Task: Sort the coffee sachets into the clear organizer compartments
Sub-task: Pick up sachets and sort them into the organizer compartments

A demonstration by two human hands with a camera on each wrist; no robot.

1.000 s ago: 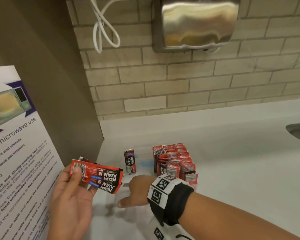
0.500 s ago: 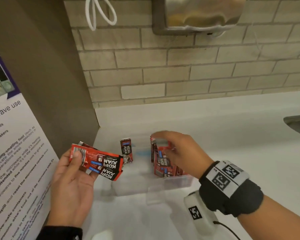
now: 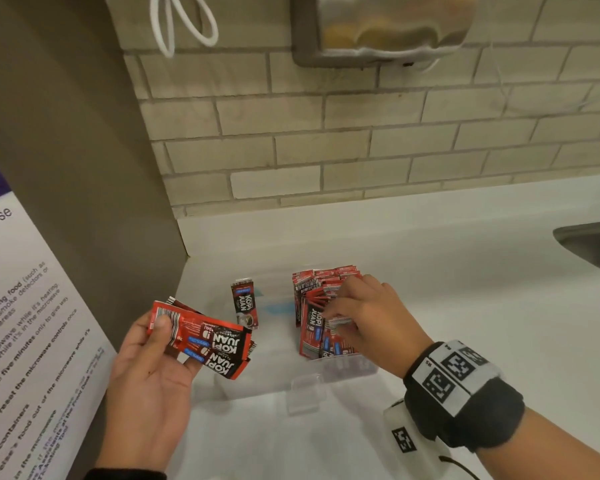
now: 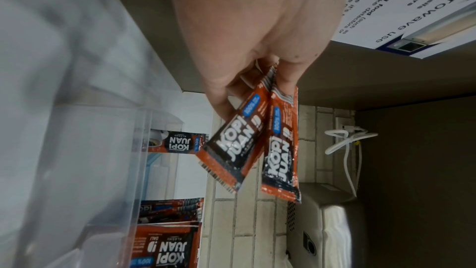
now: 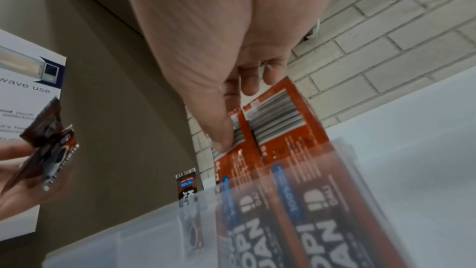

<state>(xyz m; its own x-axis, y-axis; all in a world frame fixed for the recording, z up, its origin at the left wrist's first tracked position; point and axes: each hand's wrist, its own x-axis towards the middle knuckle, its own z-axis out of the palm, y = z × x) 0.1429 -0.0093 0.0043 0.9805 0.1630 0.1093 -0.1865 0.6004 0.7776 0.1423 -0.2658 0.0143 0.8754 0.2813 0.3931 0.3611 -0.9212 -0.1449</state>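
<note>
1. Head view shows my left hand holding a few coffee sachets with thumb on top, above the left edge of the white surface.
2. My right hand reaches into the right compartment of the clear organizer; its grip pinches the top edge of one sachet in the packed row of sachets.
3. One single sachet stands upright in the left compartment, apart from the row.
4. Right wrist view shows my thumb pressing on the barcode end of that pinched sachet.
</note>
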